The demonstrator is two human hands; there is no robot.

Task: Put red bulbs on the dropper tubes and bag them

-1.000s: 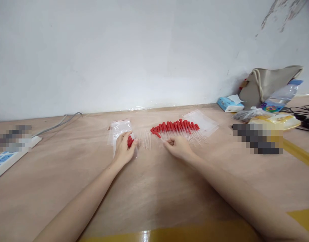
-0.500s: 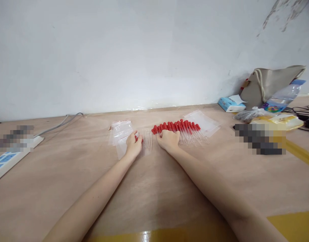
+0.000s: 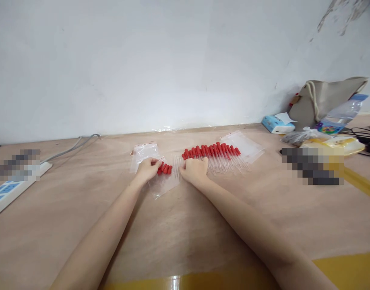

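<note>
My left hand (image 3: 147,168) is closed in a pinch on the edge of a clear zip bag (image 3: 163,186). Several red rubber bulbs (image 3: 164,168) lie at its fingertips, over or inside that bag; I cannot tell which. My right hand (image 3: 193,170) is curled, fingers together, beside some thin clear tubes (image 3: 176,166); what its fingers hold is hidden. Behind and right of it runs a row of droppers (image 3: 215,151) with red bulbs at the far end and clear tubes pointing toward me.
More clear zip bags lie at the left (image 3: 145,151) and the right (image 3: 243,146) of the droppers. A tissue pack (image 3: 277,124), a beige bag (image 3: 332,98) and cables (image 3: 366,135) are at the back right. A power strip (image 3: 18,187) is on the left.
My left hand has shifted left, so the red bulbs and more of the clear bag beneath show. My right hand has moved slightly left toward the thin tubes.
</note>
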